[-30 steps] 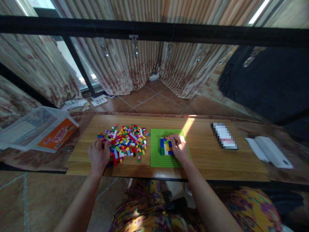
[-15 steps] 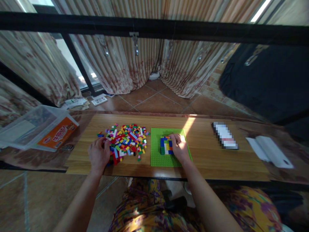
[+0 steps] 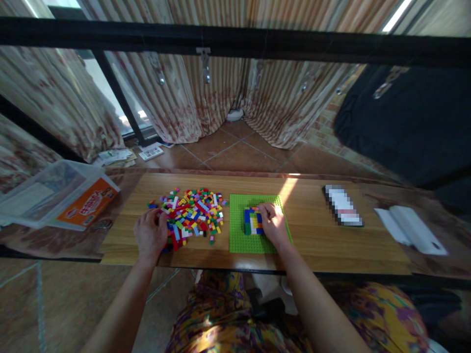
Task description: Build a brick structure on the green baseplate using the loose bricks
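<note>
A square green baseplate (image 3: pixel 239 243) lies on the wooden table in front of me. On it stands a small build of blue, white, yellow, green and orange bricks (image 3: pixel 253 223). My right hand (image 3: pixel 273 220) is closed in a pinch at the right side of this build, its fingertips on a building brick that they mostly cover. To the left is a spread heap of loose, many-coloured building bricks (image 3: pixel 195 215). My left hand (image 3: pixel 150 231) rests at the heap's left edge with its fingers curled in; whatever they hold is hidden.
A clear plastic box (image 3: pixel 83 176) with an orange label stands at the far left. Right of the baseplate lies a phone (image 3: pixel 344 206) with a blurred-out screen, and beyond it a white folded object (image 3: pixel 417 230). A dark metal bar (image 3: pixel 235 41) crosses ahead, before striped curtains (image 3: pixel 184 98).
</note>
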### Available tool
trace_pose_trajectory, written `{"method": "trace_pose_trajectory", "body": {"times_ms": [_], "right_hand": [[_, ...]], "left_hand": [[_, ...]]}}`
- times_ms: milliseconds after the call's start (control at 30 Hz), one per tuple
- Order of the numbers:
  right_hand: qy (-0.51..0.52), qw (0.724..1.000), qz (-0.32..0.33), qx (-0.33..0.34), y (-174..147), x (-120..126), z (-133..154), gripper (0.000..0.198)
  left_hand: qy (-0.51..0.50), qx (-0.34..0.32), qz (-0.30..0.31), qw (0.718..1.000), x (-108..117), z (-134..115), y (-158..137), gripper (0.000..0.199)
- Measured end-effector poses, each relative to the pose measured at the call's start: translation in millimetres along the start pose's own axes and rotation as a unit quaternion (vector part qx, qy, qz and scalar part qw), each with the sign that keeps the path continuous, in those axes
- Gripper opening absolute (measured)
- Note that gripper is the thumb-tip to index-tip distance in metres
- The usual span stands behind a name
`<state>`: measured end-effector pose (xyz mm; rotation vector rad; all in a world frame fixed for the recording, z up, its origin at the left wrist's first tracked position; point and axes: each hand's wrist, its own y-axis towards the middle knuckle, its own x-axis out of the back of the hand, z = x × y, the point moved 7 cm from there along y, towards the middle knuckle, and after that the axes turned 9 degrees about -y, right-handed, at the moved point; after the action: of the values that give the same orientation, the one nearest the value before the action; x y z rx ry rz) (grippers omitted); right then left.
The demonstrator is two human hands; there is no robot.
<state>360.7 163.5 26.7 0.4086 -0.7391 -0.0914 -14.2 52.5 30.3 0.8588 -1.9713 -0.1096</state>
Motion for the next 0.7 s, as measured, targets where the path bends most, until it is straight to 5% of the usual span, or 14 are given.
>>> {"method": "trace_pose_trajectory", "body": {"times_ms": [700], "right_hand": [[-0.005,1.0,-0.012,-0.001,-4.6,-0.1,-1.6,0.026]], "left_hand": [[-0.003,0.01,0.004,1.0,-1.5,1.2,-0.5,0.036]]}}
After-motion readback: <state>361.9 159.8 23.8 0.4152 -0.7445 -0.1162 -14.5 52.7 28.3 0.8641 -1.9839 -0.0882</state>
